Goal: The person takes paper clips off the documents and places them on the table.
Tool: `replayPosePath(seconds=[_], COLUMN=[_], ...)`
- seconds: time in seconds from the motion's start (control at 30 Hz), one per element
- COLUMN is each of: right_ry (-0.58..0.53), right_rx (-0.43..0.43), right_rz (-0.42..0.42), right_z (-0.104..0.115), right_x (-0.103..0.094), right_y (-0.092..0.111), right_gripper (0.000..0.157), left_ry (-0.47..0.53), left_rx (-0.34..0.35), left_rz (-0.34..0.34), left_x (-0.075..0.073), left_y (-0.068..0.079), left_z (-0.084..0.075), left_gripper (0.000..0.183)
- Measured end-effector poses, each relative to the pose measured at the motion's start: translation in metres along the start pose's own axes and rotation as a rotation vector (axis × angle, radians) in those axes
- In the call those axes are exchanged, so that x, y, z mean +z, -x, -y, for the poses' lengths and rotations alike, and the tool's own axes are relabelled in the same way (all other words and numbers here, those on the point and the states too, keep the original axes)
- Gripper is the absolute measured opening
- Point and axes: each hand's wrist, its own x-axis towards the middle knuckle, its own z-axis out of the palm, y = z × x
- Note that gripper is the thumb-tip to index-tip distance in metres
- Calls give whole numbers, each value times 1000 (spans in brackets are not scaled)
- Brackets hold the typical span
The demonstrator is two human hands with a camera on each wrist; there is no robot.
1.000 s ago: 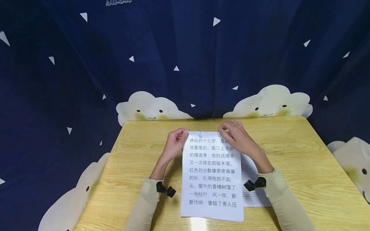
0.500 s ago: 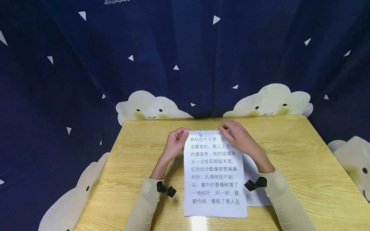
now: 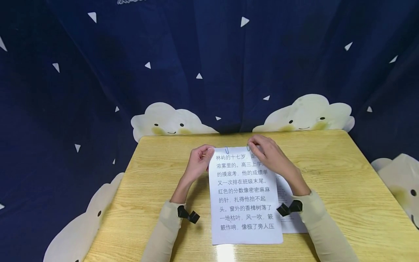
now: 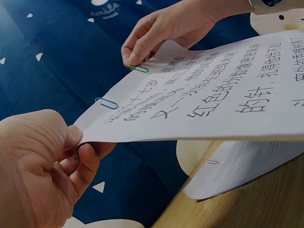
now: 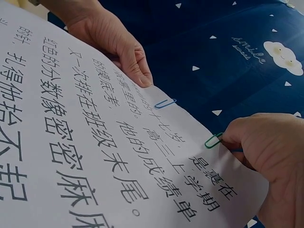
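A white printed sheet [image 3: 245, 196] with large black characters is held up above the table. My left hand [image 3: 200, 159] pinches its top left corner between thumb and fingers. Along the top edge sit two paper clips: a blue paper clip [image 4: 107, 103] nearer the left hand and a green paper clip [image 5: 213, 140] toward the right. My right hand [image 3: 271, 154] pinches the green clip at the top edge, its fingertips partly hidden in the head view. In the left wrist view the right hand's thumb [image 4: 140, 51] lies right at that clip.
Beneath the held sheet, to the right, more paper with small print [image 3: 289, 218] lies on the wooden table [image 3: 157, 182]. A pink paper clip [image 4: 211, 162] is on that paper's edge. A dark blue curtain [image 3: 216, 54] with clouds hangs behind the table.
The lower part of the held sheet has swung slightly to the right and up. Both hands stay almost in place at its top edge.
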Motion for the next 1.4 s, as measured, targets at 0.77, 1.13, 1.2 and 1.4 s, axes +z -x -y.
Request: replayPosePath(seconds=[0.77,1.13,1.2,1.4], right_ry=[-18,-26,-29,-32], right_rx=[27,15,15,26], right_rz=[-10,-38,-42,-45], right_z=[4,4,5,5], right_x=[2,5,4,5], right_y=[1,1,1,1], right_gripper=[8,7,7,8], left_ry=[-3,-3,5,12], left_rx=[31,7,7,19], left_rz=[-12,-24,-24,-24], left_x=[-5,-5,-4,-2], left_y=[1,-1,1,7], left_z=[1,-1,-10,-30], left_gripper=[27,26,25,22])
